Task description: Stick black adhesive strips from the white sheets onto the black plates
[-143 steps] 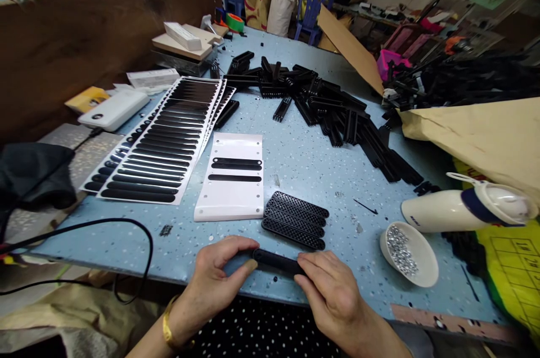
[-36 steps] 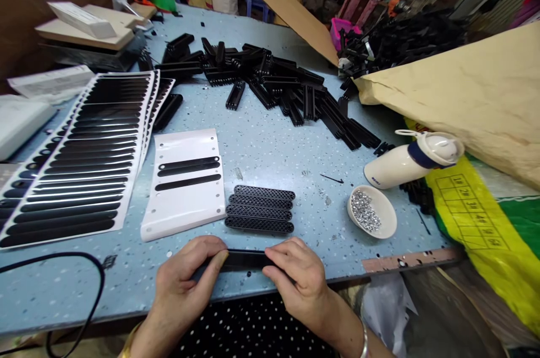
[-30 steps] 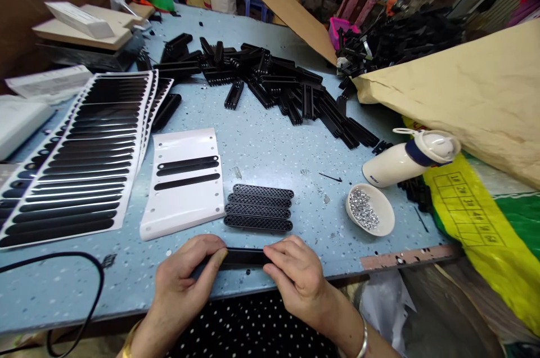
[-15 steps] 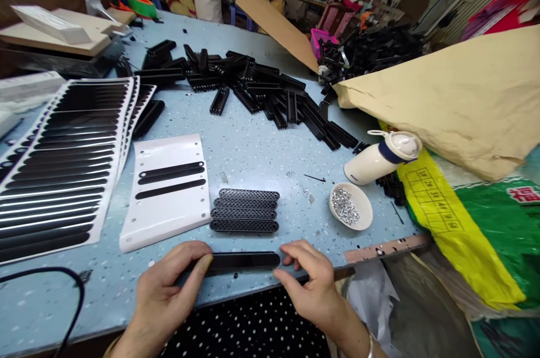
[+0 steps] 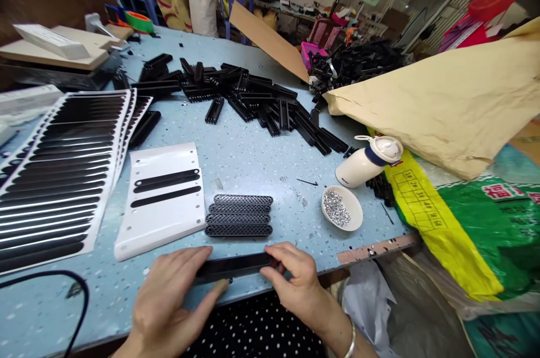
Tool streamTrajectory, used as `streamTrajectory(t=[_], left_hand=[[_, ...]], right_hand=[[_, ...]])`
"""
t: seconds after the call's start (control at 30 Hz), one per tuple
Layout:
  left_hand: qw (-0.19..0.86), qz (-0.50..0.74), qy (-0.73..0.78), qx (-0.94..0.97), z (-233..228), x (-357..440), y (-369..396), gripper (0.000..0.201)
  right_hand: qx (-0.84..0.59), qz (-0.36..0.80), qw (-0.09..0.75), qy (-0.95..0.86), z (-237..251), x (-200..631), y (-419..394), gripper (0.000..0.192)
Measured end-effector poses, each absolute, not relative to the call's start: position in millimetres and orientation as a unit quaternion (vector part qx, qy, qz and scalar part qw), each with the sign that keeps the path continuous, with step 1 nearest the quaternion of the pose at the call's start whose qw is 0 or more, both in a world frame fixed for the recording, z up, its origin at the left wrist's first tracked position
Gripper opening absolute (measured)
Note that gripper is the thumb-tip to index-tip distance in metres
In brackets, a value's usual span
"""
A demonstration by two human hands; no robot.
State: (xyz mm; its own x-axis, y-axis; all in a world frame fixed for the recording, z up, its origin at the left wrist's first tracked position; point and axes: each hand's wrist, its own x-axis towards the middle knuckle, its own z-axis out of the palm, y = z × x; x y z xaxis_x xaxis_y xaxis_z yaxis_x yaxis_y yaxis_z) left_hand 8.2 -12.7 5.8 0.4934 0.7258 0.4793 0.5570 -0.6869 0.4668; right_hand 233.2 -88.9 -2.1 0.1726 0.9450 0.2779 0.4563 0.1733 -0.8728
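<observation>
A long black plastic strip [image 5: 234,265] lies along the near edge of the blue speckled table [image 5: 253,161]. My left hand [image 5: 169,301] rests over its left end, fingers stretched along it. My right hand [image 5: 291,279] pinches its right end between thumb and fingers. Just beyond the strip sits a neat row of several black perforated grille pieces [image 5: 239,215]. A white backing sheet [image 5: 162,197] with three black stickers on it lies to the left of the grilles.
Sticker sheets [image 5: 63,172] fan out at the left. A heap of black plastic parts [image 5: 253,93] covers the table's middle back. A small white bowl of silver bits [image 5: 341,214], a lying white bottle [image 5: 369,161], a tan sack [image 5: 442,104] and a black cable [image 5: 50,279] surround the hands.
The view has swung right and tilted. My right hand slid off the strip's middle to its right end, and my left hand flattened over the left end.
</observation>
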Motion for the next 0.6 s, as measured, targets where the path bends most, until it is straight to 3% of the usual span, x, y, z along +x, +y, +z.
streamTrajectory(t=[0.2,0.6], left_hand=[[0.14,0.302,0.25,0.909,14,47,-13,0.022],[0.201,0.293,0.261,0.897,3,57,-11,0.014]], right_hand=[[-0.595,0.241,0.477,-0.6,-1,231,-89,0.026],[-0.585,0.108,0.431,-0.679,3,228,-89,0.024]])
